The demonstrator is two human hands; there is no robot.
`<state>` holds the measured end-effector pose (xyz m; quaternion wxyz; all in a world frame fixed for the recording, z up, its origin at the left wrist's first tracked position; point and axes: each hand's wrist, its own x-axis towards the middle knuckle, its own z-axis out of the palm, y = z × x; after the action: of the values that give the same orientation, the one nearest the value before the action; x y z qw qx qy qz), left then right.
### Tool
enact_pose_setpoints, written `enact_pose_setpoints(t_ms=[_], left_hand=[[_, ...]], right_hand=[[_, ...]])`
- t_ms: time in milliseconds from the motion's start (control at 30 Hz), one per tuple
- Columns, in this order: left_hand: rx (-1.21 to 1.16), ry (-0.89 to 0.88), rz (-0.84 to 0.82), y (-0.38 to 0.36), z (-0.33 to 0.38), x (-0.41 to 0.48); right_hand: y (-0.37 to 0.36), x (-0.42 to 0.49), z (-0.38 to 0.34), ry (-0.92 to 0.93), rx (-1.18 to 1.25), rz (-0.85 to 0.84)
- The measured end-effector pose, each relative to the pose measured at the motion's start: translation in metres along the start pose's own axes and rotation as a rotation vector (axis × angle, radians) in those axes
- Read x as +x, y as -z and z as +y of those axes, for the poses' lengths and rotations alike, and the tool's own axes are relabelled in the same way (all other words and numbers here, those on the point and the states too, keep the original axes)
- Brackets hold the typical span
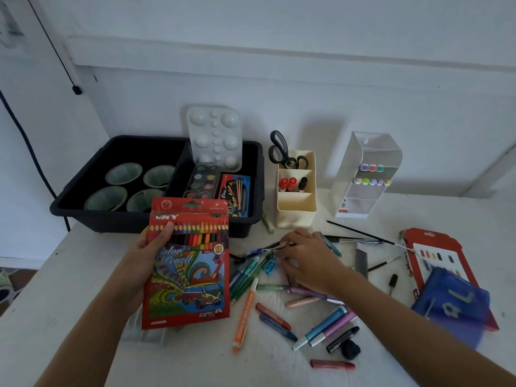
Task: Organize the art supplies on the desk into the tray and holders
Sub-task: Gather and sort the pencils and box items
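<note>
While the left hand (148,255) grips the colour pencil box (190,263), thumb across its front, the box stands upright just before the near wall of the black tray (83,202). Right of the tray's front corner, the right hand (307,258) lies over the loose pens (251,275) scattered on the bench (83,275), its fingers (290,241) curled and pinching a thin brush (268,248). Inside the tray are four green cups (122,173) at left, and at right a paint set (202,182), a blue box (236,195) and a white palette (215,135) leaning upright. Just right of the tray stands a cream holder (296,210) with scissors (282,152). Farther right is a clear holder (365,174).
</note>
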<state>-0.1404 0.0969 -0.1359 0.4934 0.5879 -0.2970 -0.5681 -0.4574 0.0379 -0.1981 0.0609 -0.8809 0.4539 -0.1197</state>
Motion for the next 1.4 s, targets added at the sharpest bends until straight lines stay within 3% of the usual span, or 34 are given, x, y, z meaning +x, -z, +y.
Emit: enact_pose_setpoints(t_ms=[467, 667, 900, 1233, 1400], left_hand=[[0.021, 0.007, 0.012, -0.001, 0.004, 0.004], [0.018, -0.005, 0.014, 0.001, 0.008, 0.005], [0.028, -0.014, -0.009, -0.002, 0.010, 0.007], [0.011, -0.051, -0.032, -0.003, 0.017, 0.011], [0.018, -0.041, -0.055, -0.007, 0.014, 0.009]], right_hand=[[0.009, 0.027, -0.002, -0.072, 0.062, -0.056], [0.002, 0.042, -0.010, -0.016, -0.195, -0.241], [-0.006, 0.039, -0.005, -0.007, -0.264, -0.193], [0.013, 0.030, 0.012, -0.002, -0.155, -0.008], [0.024, 0.025, 0.016, -0.060, -0.182, -0.107]])
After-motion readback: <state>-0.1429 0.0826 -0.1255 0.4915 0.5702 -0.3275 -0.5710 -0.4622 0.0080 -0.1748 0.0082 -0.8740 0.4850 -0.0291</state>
